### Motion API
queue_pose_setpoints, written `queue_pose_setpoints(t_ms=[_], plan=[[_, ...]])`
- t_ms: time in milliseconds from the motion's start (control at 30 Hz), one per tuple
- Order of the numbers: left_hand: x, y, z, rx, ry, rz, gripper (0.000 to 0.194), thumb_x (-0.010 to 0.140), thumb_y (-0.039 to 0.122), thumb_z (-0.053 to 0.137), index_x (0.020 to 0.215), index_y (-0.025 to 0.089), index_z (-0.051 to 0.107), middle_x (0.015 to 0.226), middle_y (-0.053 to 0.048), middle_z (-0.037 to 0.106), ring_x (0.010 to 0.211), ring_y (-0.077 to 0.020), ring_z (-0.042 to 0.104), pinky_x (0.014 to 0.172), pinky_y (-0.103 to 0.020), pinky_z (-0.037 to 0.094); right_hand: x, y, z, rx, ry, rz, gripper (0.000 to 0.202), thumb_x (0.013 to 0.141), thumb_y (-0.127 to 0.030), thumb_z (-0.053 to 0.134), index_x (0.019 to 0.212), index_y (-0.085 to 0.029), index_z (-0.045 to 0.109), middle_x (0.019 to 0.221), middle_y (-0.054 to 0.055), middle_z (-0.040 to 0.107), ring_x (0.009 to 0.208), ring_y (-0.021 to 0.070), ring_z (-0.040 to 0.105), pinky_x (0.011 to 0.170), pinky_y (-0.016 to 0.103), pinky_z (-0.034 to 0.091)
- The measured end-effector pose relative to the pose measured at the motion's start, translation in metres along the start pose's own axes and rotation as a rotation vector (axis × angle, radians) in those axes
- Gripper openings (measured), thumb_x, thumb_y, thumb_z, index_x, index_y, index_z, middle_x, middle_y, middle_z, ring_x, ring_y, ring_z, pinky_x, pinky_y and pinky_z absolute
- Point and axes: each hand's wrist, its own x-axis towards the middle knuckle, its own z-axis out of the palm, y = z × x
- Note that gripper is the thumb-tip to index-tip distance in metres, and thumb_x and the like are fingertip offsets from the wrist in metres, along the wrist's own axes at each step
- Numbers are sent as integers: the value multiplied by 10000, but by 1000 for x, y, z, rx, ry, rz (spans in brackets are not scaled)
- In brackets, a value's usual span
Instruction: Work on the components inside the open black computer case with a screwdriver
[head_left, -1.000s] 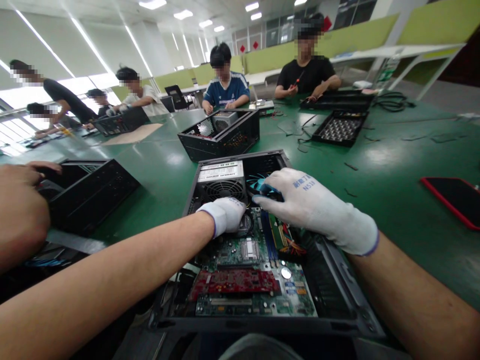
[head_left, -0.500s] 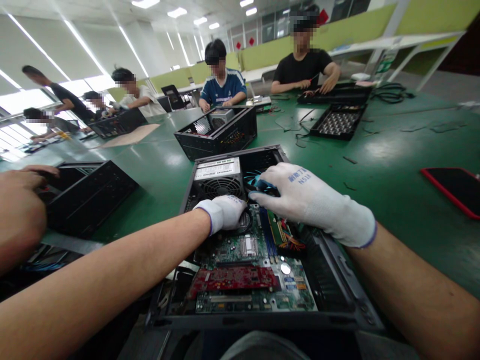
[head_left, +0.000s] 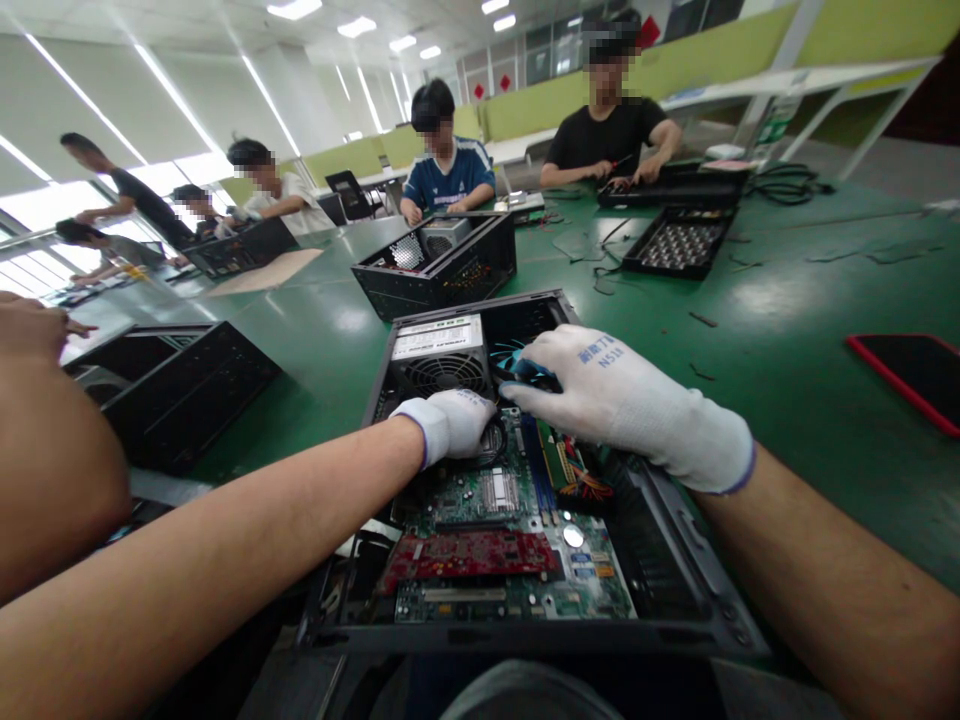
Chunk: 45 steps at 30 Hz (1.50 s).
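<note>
An open black computer case (head_left: 690,560) lies in front of me, with a green motherboard (head_left: 450,495) and a red expansion card (head_left: 472,556) inside. My left hand (head_left: 457,420), in a white glove, is closed beside the power supply (head_left: 439,355). Black cable (head_left: 495,445) loops under its fingertips; what it grips is hidden. My right hand (head_left: 607,385), also gloved, reaches over the case's right side. Its thumb and fingers close around the edge of a cooling fan with blue blades (head_left: 506,357), partly covered by the hand. Colored wires (head_left: 585,485) lie below the right wrist.
A co-worker's arm (head_left: 52,450) and another black case (head_left: 191,395) are at left. Ahead stands a further open case (head_left: 439,265); a black tray-like part (head_left: 679,240) lies at far right. A red-edged black device (head_left: 907,380) rests on the green table (head_left: 787,370).
My hands keep the same places in the case. At left, the co-worker's hand has drawn back from the neighboring case and the forearm has swung into view. The view shifts slightly.
</note>
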Motion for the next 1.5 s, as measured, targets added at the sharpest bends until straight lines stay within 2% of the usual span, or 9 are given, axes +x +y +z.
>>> queue_pose_setpoints(t_ms=[667, 867, 1067, 1167, 1233, 1300, 1367, 1433, 1500], plan=[[2, 2, 0, 15, -38, -22, 587, 801, 391, 787, 1320, 149, 657, 1320, -152, 720, 1201, -318, 695, 1033, -356, 547, 1, 0, 1, 5, 7, 36, 440, 1009, -527, 573, 1105, -127, 730, 1038, 141, 748, 972, 278, 653, 848, 364, 439], [0, 2, -2, -3, -67, -5, 562, 791, 382, 778, 1287, 146, 664, 1313, -157, 721, 1222, -323, 685, 1044, -350, 539, 1, -1, 0, 10, -2, 22, 405, 1009, -508, 574, 1043, -136, 729, 1006, 134, 742, 946, 272, 647, 839, 363, 438], [-1, 0, -5, -53, -55, -21, 741, 706, 451, 810, 1322, 85, 621, 1270, -214, 723, 1153, -383, 711, 983, -412, 576, 1, 0, 0, 57, 42, 57, 390, 1002, -495, 587, 1045, -132, 721, 1005, 128, 732, 932, 263, 641, 845, 366, 458], [-8, 1, -12, -102, -20, -28, 779, 742, 507, 761, 1367, 78, 581, 1291, -212, 716, 1168, -364, 708, 982, -393, 573, 4, 0, 0, 109, 69, 90, 355, 994, -492, 586, 980, -160, 711, 980, 112, 724, 918, 262, 646, 843, 379, 488], [-16, 2, -18, -139, 24, -35, 679, 823, 512, 668, 1345, 85, 590, 1268, -201, 728, 1141, -336, 723, 957, -372, 577, 4, 0, 1, 144, 117, 132, 357, 984, -498, 581, 1007, -165, 709, 1046, 127, 723, 991, 287, 655, 910, 418, 510], [-25, 2, -23, -174, 83, -30, 538, 910, 487, 558, 1284, 106, 621, 1230, -182, 744, 1110, -307, 735, 932, -353, 576, -1, 2, 2, 170, 204, 206, 450, 963, -537, 576, 1150, -145, 695, 1218, 173, 699, 1158, 341, 633, 1032, 489, 494], [-34, 3, -27, -201, 150, -9, 440, 970, 456, 477, 1215, 134, 648, 1201, -162, 754, 1103, -286, 735, 928, -341, 566, -13, 6, 3, 207, 268, 309, 647, 943, -606, 556, 1361, -115, 611, 1417, 214, 615, 1337, 388, 554, 1141, 547, 436], [-45, 4, -30, -219, 220, 17, 400, 1008, 445, 432, 1163, 152, 657, 1190, -148, 755, 1113, -277, 727, 937, -339, 553, -33, 12, 5, 279, 229, 426, 784, 935, -670, 529, 1501, -127, 509, 1522, 209, 553, 1421, 395, 505, 1190, 552, 405], [-59, 8, -31, -249, 327, 50, 391, 1039, 444, 396, 1093, 165, 664, 1151, -137, 761, 1086, -274, 728, 927, -346, 546, -56, 18, 9, 375, 128, 555, 804, 920, -715, 531, 1530, -192, 505, 1521, 170, 579, 1406, 397, 537, 1183, 540, 430]])
